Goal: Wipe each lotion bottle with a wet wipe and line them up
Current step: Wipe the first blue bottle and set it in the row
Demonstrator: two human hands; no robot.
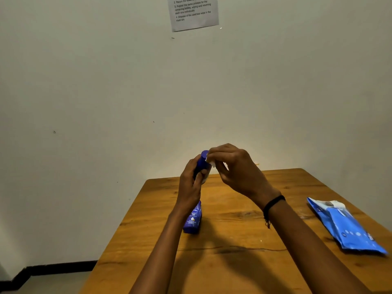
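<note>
Probably midway: left hand (189, 184) is gripping dark blue plastic lotion bottle (202, 162), right hand (234, 169) is pinching white wet wipe (212, 164) on its cap; second blue bottle (193, 219) is waiting on wooden table (244, 264).

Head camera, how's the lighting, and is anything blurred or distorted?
Head view: dim, warm light; a broad shadow falls across the near table; the wall darkens toward the corners; the wide lens skews the notice, whose print is soft; the left hand on the bottle and the right hand pinching the wipe look slightly smeared.
</note>
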